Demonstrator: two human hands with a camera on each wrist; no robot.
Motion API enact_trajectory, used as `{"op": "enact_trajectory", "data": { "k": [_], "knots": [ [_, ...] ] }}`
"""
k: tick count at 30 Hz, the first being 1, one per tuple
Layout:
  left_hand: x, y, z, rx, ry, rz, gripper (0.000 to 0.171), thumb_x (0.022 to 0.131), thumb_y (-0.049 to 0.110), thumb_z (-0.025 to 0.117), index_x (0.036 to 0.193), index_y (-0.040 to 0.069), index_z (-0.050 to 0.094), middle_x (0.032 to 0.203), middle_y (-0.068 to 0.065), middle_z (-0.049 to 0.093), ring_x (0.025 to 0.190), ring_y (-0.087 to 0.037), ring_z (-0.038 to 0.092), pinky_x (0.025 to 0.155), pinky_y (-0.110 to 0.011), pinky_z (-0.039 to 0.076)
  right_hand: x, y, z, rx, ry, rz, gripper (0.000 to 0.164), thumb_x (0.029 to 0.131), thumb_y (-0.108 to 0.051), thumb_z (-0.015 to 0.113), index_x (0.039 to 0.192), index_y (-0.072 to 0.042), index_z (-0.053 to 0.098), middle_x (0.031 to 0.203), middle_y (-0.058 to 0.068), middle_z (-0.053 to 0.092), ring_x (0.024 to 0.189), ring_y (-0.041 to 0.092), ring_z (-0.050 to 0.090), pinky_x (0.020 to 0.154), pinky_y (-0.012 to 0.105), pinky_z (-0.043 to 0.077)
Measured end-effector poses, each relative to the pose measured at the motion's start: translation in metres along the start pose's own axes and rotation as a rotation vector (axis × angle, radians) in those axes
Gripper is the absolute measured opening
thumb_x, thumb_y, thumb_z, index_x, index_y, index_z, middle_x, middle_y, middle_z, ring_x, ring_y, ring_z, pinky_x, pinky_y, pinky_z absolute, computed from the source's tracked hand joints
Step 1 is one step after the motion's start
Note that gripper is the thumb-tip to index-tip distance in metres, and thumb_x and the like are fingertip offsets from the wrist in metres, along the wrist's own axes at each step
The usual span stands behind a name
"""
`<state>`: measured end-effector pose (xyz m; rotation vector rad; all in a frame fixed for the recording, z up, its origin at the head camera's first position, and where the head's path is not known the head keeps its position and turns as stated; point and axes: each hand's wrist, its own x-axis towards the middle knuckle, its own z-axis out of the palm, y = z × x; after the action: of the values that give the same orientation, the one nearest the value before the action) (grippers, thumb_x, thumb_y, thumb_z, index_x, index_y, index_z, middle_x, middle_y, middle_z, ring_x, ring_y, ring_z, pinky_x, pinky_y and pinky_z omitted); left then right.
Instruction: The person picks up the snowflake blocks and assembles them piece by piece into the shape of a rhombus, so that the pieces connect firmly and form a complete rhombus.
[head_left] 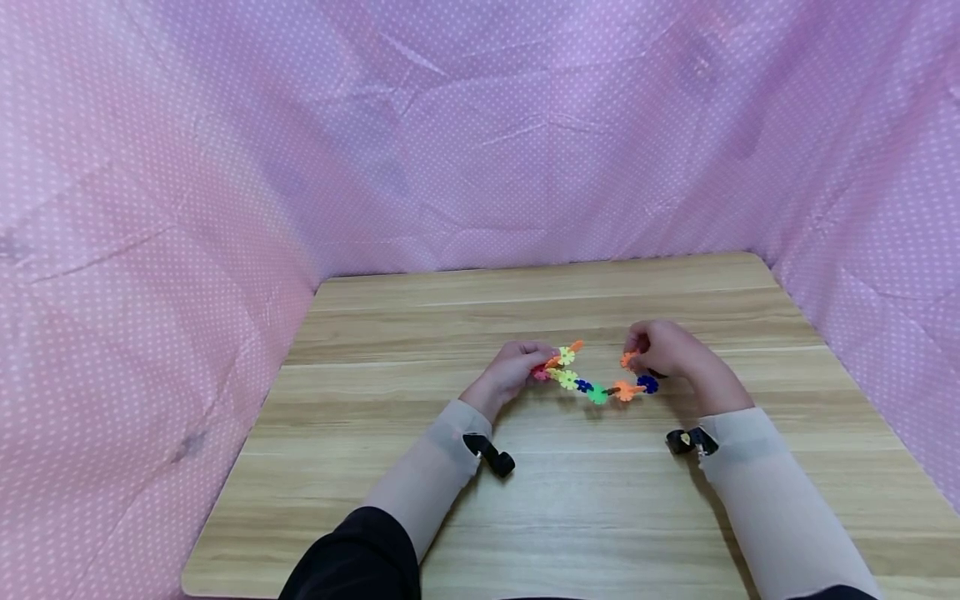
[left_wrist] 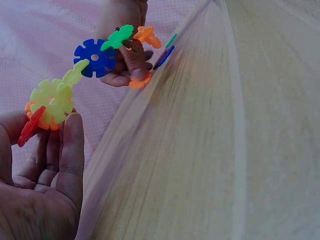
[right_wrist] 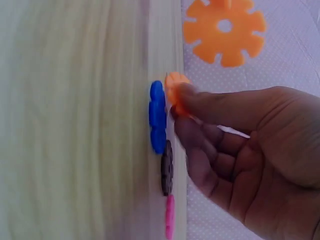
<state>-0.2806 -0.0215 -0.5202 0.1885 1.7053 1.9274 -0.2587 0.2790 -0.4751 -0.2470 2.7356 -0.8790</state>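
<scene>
A curved chain of slotted plastic flower discs (head_left: 597, 394) in yellow, blue, green, orange and other colours runs between the two hands. My left hand (head_left: 517, 367) grips its left end. In the left wrist view, the fingers meet around a yellow disc (left_wrist: 51, 100), with a red disc (left_wrist: 32, 126) close by. My right hand (head_left: 675, 354) pinches an orange disc (right_wrist: 176, 87) between thumb and fingertips. A blue disc (right_wrist: 157, 117) lies beside that orange one in the right wrist view; I cannot tell whether they are joined. Fingers hide part of the pinched disc.
Both hands are over a wood-grain table (head_left: 600, 517). Pink dotted cloth (head_left: 480, 150) hangs behind the table and along its sides. Each wrist wears a black strapped device, such as the one (head_left: 491, 457) on the left.
</scene>
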Motion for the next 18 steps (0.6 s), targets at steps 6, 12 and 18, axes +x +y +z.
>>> {"op": "enact_trajectory", "data": {
  "k": [6,12,18],
  "knots": [
    [0.000,0.001,0.000,-0.003,0.016,-0.008,0.024,0.103,0.011,0.067,0.120,-0.005,0.073,0.102,-0.006,0.073,0.074,-0.008,0.064,0.068,-0.022,0.057,0.002,-0.003,0.003,0.185,0.061,0.001,0.012,0.098,-0.014,0.074,0.106,-0.004,0.074,0.090,0.009,0.071,0.079,0.024,0.067,0.067,0.037,0.057],
    [0.001,0.001,-0.002,0.014,0.017,-0.008,0.021,0.102,0.014,0.070,0.115,-0.002,0.076,0.095,-0.004,0.073,0.068,-0.008,0.061,0.063,-0.022,0.053,0.004,-0.010,0.005,0.400,0.046,0.013,0.024,0.102,-0.020,0.072,0.118,-0.002,0.072,0.100,0.017,0.075,0.090,0.034,0.074,0.077,0.043,0.064],
    [0.003,0.000,-0.002,0.003,0.010,-0.016,0.021,0.100,0.016,0.073,0.114,0.000,0.077,0.092,-0.003,0.072,0.069,-0.008,0.061,0.063,-0.021,0.052,0.005,-0.018,0.008,0.504,0.026,-0.005,0.030,0.104,-0.018,0.069,0.122,0.005,0.069,0.106,0.023,0.075,0.095,0.039,0.074,0.082,0.047,0.063]
  ]
}}
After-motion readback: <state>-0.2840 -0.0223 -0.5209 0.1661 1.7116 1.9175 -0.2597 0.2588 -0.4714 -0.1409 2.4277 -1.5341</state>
